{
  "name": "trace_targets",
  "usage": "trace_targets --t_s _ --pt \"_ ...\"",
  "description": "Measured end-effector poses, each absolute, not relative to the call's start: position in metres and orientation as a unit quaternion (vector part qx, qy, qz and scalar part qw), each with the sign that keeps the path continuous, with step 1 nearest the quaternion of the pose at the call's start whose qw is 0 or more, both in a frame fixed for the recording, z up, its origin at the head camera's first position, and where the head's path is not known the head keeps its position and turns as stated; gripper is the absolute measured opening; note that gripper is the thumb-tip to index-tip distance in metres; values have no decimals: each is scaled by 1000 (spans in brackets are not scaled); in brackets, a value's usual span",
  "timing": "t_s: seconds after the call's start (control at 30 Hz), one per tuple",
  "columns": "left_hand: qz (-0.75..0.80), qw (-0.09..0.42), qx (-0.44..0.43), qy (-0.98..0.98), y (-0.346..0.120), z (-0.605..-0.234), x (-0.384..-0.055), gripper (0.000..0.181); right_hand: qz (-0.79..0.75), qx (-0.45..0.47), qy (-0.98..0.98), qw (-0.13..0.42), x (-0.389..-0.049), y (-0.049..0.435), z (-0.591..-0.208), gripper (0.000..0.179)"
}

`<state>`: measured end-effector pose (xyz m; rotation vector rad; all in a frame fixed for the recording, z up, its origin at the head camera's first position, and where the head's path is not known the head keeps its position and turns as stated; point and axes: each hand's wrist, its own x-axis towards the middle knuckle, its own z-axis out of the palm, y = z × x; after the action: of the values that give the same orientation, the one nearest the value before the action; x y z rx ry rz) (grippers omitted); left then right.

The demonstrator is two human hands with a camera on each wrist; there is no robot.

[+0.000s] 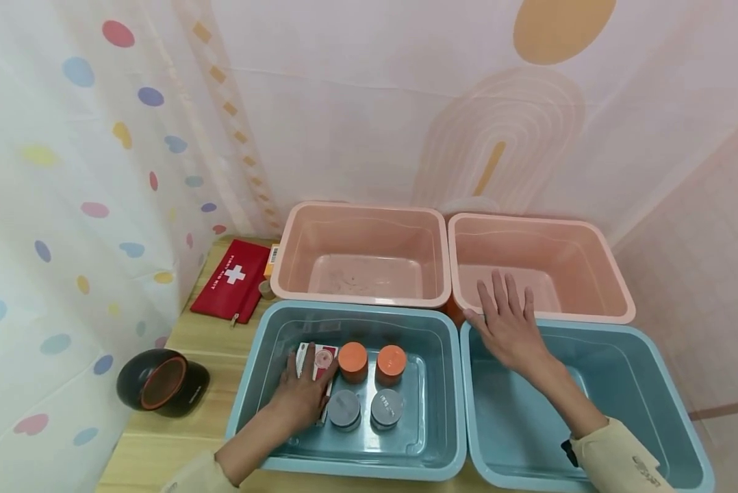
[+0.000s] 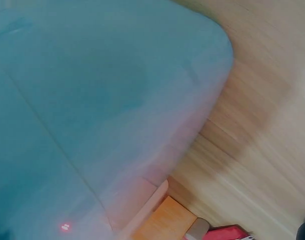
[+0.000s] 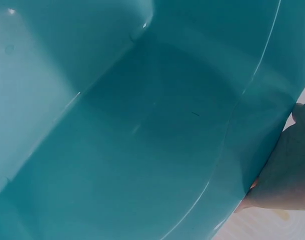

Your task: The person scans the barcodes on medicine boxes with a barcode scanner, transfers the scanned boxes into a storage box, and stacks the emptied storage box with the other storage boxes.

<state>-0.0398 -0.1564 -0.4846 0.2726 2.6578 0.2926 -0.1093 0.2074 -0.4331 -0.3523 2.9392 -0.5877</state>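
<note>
In the head view, my left hand [image 1: 301,397] reaches into the left blue bin [image 1: 242,383], its fingers spread over a white and red box [image 1: 324,357]. The hand hides much of that box. Close by its thumb stand two orange-lidded jars [image 1: 353,358] and two grey-lidded jars [image 1: 344,409]. My right hand [image 1: 512,332] is held with straight, spread fingers, palm down, over the rims where the right blue bin [image 1: 671,390] meets the right pink bin [image 1: 618,281]. It holds nothing. Part of it shows at the edge of the right wrist view.
Behind the left blue bin sits another pink bin [image 1: 363,229]. A red first aid kit pouch [image 1: 233,279] lies on the wooden table [image 1: 159,448], beside an orange box [image 2: 165,220]. Nearer, to the left, is a black rounded object [image 1: 159,380]. A patterned curtain [image 1: 344,103] hangs behind.
</note>
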Motion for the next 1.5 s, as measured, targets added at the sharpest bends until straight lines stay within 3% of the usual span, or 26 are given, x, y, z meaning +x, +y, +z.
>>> trace_targets --t_s 0.3,0.73,0.83,1.17,1.33,1.5 --pt "113 230 93 962 -157 -488 -40 74 -195 -119 972 54 -110 203 -435 70" --pt "158 200 65 965 -173 -530 -53 89 -198 -109 971 74 -112 202 -434 67" --pt "163 179 74 967 -173 -508 -49 84 -196 -108 971 79 -113 203 -434 67" --pt "246 155 55 955 -164 -382 -15 84 -194 -107 971 90 -112 206 -432 66" --pt "240 31 50 969 -195 -358 10 67 -193 -106 971 92 -112 207 -433 66" --pt "208 -46 -9 977 -244 -360 22 57 -194 -107 971 91 -112 207 -434 66"
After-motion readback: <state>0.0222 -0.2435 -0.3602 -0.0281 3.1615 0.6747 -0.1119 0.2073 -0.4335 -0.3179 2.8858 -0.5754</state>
